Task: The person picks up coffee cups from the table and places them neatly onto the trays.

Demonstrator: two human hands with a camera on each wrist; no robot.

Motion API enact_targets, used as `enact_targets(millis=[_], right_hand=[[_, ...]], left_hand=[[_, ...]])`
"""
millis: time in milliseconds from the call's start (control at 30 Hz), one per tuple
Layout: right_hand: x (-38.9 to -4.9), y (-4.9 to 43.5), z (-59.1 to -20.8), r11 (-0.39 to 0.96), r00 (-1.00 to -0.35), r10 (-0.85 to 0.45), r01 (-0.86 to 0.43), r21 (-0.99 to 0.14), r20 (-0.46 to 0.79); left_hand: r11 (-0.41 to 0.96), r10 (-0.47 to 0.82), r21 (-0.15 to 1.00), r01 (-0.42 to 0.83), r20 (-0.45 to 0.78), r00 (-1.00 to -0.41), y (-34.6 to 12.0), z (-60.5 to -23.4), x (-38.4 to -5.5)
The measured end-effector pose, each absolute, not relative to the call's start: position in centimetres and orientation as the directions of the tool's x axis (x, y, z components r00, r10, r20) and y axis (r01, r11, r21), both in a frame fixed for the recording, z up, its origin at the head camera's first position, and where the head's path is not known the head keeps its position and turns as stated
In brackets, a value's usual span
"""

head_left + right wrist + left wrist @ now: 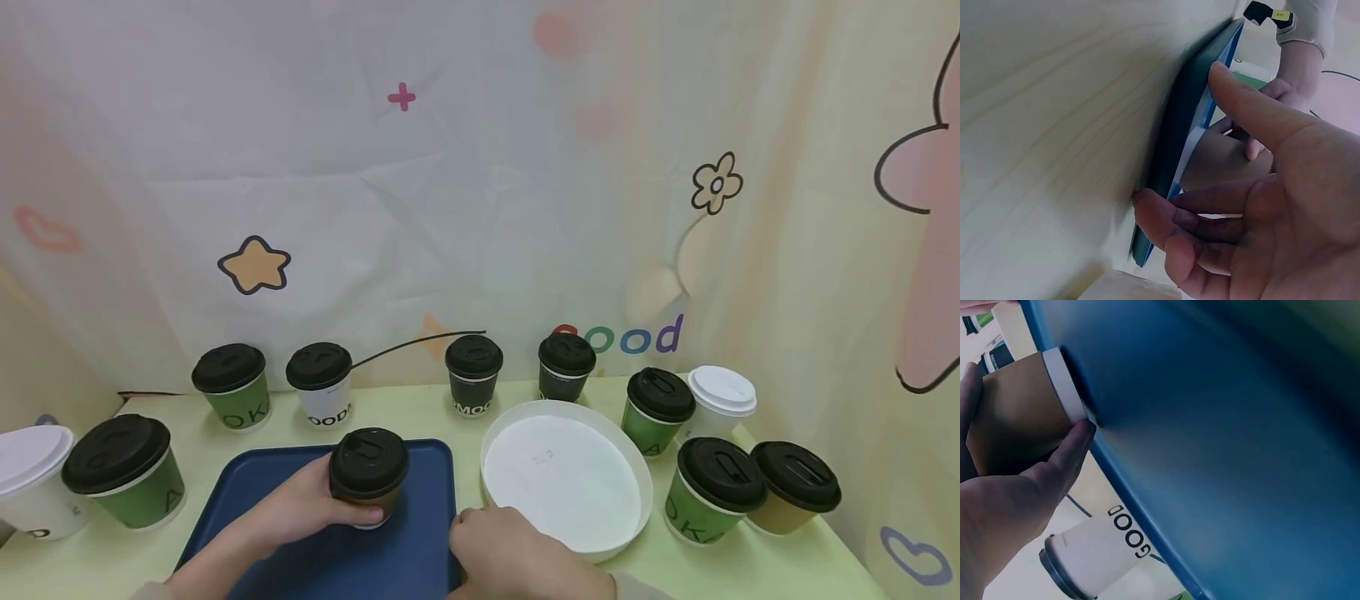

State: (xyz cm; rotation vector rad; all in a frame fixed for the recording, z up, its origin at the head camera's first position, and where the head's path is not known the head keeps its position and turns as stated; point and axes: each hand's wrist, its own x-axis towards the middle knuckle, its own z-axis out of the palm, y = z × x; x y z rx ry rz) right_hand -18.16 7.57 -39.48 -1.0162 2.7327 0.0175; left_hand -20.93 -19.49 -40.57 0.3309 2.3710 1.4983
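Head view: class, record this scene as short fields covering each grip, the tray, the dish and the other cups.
Left grip: holds a black-lidded brown cup
Held cup's place: over the blue tray; contact unclear
Right grip: on the tray's right edge
White dish: right of the tray
Other cups: ten, upright on the table
Their lids: eight black, two white

Tally, head view: green cups (243, 407), 4; white cups (327, 404), 3; dark cups (472, 390), 2; brown cups (780, 518), 2; total 11. Lids counted: black lids (228, 367), 9; white lids (722, 388), 2. Also 1 blue tray (426, 500), 1 round white dish (566, 483), 1 left hand (315, 504), 1 right hand (513, 546).
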Motion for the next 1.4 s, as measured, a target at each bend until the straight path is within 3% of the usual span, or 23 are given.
enact_targets(millis=[767, 1400], right_hand=[[-18.2, 7.6, -39.5, 0.758, -0.730, -0.646, -0.647, -0.077, -0.222], [-18.2, 7.5, -39.4, 0.767, -0.734, -0.636, -0.634, -0.097, -0.237]], left_hand=[[0.434, 0.338, 0.897, 0.083, -0.078, -0.938, -16.7, -40.5, -22.6], [0.418, 0.287, 0.908, 0.041, -0.089, -0.954, -15.9, -41.0, -23.9]])
